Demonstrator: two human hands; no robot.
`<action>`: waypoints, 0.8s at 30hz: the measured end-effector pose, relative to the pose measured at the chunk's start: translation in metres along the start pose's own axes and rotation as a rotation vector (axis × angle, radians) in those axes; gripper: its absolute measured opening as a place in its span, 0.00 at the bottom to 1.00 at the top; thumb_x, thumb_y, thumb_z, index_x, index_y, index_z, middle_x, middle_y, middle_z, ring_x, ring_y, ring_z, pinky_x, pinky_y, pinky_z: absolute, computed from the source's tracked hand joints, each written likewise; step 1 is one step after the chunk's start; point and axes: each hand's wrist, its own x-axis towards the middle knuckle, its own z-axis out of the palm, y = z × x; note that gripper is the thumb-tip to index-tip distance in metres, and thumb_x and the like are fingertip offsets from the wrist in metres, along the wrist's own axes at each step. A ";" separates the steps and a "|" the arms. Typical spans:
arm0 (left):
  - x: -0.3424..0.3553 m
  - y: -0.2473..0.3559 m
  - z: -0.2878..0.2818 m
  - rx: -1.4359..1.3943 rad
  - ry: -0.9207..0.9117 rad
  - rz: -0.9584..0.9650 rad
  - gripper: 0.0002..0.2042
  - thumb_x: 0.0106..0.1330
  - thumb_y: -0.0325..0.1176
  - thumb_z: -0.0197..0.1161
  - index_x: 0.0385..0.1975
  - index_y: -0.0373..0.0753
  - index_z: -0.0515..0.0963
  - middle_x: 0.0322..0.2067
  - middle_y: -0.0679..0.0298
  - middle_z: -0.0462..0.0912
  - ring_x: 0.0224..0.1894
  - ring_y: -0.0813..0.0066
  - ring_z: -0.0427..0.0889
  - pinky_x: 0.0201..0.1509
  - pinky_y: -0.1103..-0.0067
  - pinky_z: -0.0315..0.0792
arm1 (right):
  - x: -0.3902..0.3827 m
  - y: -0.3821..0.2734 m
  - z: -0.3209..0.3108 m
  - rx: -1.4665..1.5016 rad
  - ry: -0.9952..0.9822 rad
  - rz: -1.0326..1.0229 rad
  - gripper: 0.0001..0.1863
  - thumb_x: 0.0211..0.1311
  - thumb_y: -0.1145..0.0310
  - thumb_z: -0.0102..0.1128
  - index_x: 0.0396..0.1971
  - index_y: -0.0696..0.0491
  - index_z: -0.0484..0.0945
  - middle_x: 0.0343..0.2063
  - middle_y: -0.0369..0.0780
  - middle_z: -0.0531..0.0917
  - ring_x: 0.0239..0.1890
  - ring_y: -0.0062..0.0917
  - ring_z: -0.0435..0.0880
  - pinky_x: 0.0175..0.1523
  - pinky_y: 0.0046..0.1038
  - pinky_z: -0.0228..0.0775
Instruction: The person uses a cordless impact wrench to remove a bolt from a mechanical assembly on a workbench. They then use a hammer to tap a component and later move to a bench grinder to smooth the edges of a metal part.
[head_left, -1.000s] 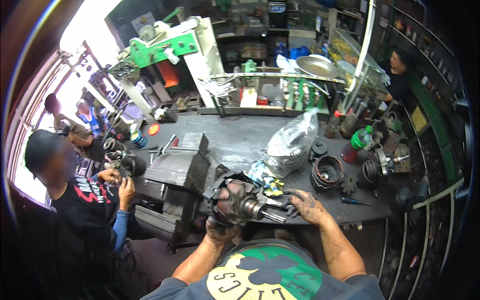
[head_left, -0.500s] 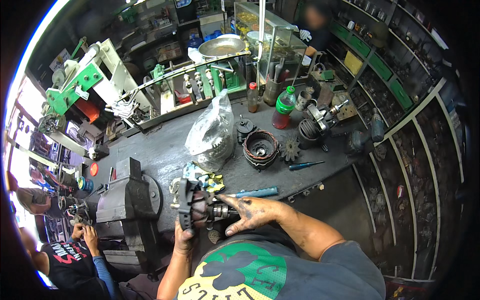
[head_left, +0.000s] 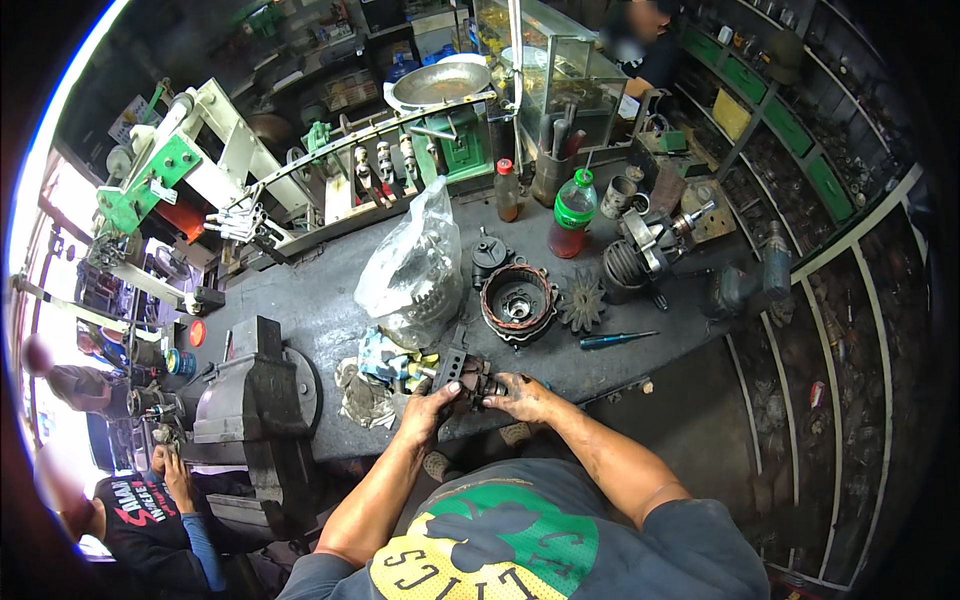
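Observation:
Just over the bench's front edge, both hands hold a dark alternator rotor (head_left: 455, 372) with a row of holes along its rim. My left hand (head_left: 428, 412) is closed on its left side, thumb against the metal. My right hand (head_left: 520, 397) grips the shaft end on the right. Beside the rotor lie a blue, yellow and white cloth (head_left: 392, 358) and a grimy pale rag (head_left: 366, 395). Farther back stands a round housing (head_left: 518, 303) with a copper winding ring. To its right are a star-shaped claw piece (head_left: 582, 303) and a blue-handled screwdriver (head_left: 615, 340).
A heavy bench vise (head_left: 250, 390) stands left on the dark workbench (head_left: 290, 290). Behind my hands are a clear plastic bag of parts (head_left: 412, 275), a green-labelled bottle (head_left: 572, 215) and a red-capped bottle (head_left: 507, 190). A seated co-worker (head_left: 150, 510) is at lower left.
The rotor has moved right and away from my body, turning in my hands. My left hand has come up onto its side. The blue stick that lay behind it no longer shows.

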 end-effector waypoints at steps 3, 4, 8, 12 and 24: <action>0.021 0.004 -0.006 0.146 0.018 -0.088 0.31 0.65 0.52 0.77 0.56 0.29 0.81 0.44 0.56 0.89 0.48 0.64 0.89 0.56 0.70 0.82 | 0.025 0.023 0.004 0.056 -0.023 -0.050 0.40 0.71 0.50 0.72 0.66 0.70 0.73 0.55 0.58 0.87 0.60 0.40 0.86 0.63 0.36 0.77; 0.025 0.012 -0.003 0.205 0.052 -0.108 0.30 0.67 0.52 0.76 0.54 0.30 0.83 0.44 0.56 0.90 0.48 0.65 0.89 0.55 0.71 0.82 | 0.030 0.027 0.006 0.062 -0.005 -0.070 0.39 0.71 0.50 0.72 0.65 0.70 0.74 0.53 0.58 0.87 0.59 0.40 0.87 0.62 0.36 0.77; 0.036 0.029 -0.004 0.765 0.172 -0.080 0.37 0.67 0.63 0.71 0.54 0.27 0.85 0.47 0.49 0.91 0.50 0.61 0.90 0.58 0.69 0.80 | 0.033 0.019 -0.001 -0.007 -0.007 -0.130 0.35 0.71 0.51 0.71 0.62 0.67 0.77 0.48 0.57 0.89 0.53 0.47 0.89 0.60 0.40 0.78; 0.031 0.044 0.001 0.982 0.155 -0.079 0.46 0.60 0.71 0.71 0.58 0.26 0.83 0.51 0.39 0.89 0.58 0.49 0.88 0.63 0.63 0.77 | 0.025 0.028 -0.011 -0.184 0.060 -0.267 0.33 0.69 0.49 0.71 0.63 0.60 0.78 0.54 0.56 0.85 0.57 0.52 0.84 0.62 0.45 0.77; 0.013 0.014 -0.018 0.993 0.271 0.025 0.45 0.63 0.67 0.71 0.66 0.30 0.78 0.58 0.42 0.86 0.63 0.47 0.85 0.68 0.63 0.76 | -0.013 0.057 -0.109 -0.217 0.920 0.208 0.66 0.49 0.54 0.87 0.81 0.57 0.50 0.67 0.67 0.71 0.69 0.62 0.72 0.74 0.49 0.66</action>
